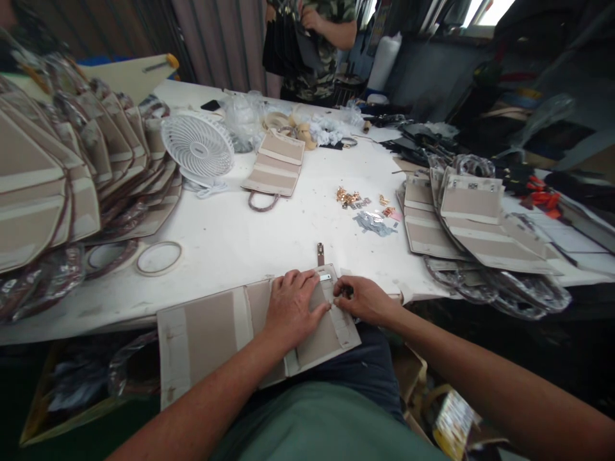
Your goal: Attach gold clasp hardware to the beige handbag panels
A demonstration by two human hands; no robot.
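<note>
A beige bag panel (204, 342) with lighter strips lies across the table's front edge and my lap. My left hand (292, 310) rests flat on it, fingers outstretched, holding nothing. Just beyond those fingertips is a small silvery metal plate (326, 277) on the panel. A brown strap (320, 255) with a metal fitting sticks out past the panel's far edge. At the panel's right end, my right hand (364, 298) is closed in a pinch against the surface; whatever is between its fingers is hidden.
Gold-coloured hardware (348, 197) and grey pieces (375, 223) lie mid-table. Beyond are another bag panel (276, 163) and a white fan (198, 146). Stacked panels stand left (110, 144) and right (471, 198). A tape roll (159, 257) lies left. Across the table, a person (317, 48) holds black pieces.
</note>
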